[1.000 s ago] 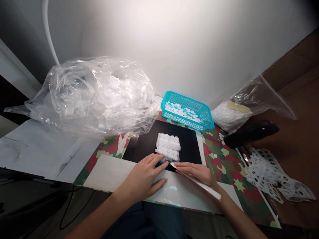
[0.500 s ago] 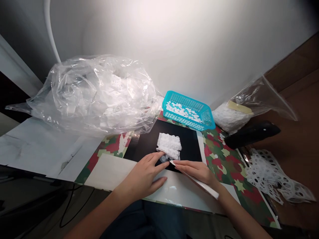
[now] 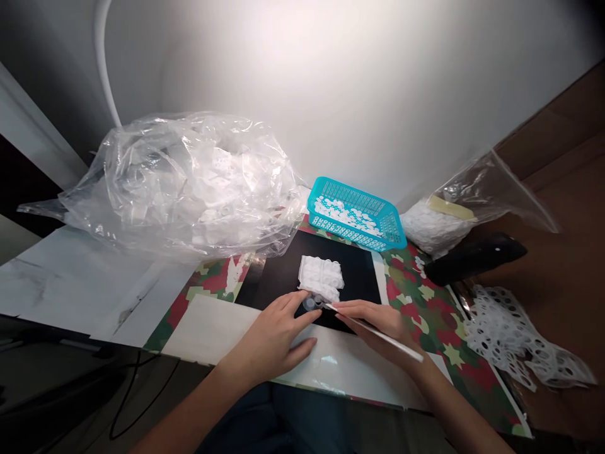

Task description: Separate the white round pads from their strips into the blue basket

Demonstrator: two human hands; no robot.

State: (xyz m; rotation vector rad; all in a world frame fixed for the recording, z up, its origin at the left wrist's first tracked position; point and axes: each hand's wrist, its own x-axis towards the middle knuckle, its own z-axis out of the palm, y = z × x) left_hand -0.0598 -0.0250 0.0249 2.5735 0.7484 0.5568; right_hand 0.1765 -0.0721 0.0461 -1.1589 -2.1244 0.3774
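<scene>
A small white sheet with rows of round raised pieces (image 3: 321, 272) lies on a black mat (image 3: 362, 274). At its near edge is a clear strip with round discs (image 3: 311, 303). My left hand (image 3: 276, 331) rests with fingers spread, its index and middle fingertips at either side of that strip. My right hand (image 3: 378, 325) pinches slim white tweezers (image 3: 387, 338), their tip by the strip's right end. The tweezers slant down to the right, and their tip is too small to make out clearly.
Behind the mat stands a turquoise basket (image 3: 392, 234) with small white discs. A big clear plastic bag (image 3: 189, 189) of white pieces fills the left. To the right are a bag of white bits (image 3: 435, 227), a black object (image 3: 477, 258) and perforated white sheet scraps (image 3: 520, 334).
My right hand has turned the tweezers, so their rear end sits higher and shows edge-on. My left hand stays almost in place. The whole view has shifted slightly.
</scene>
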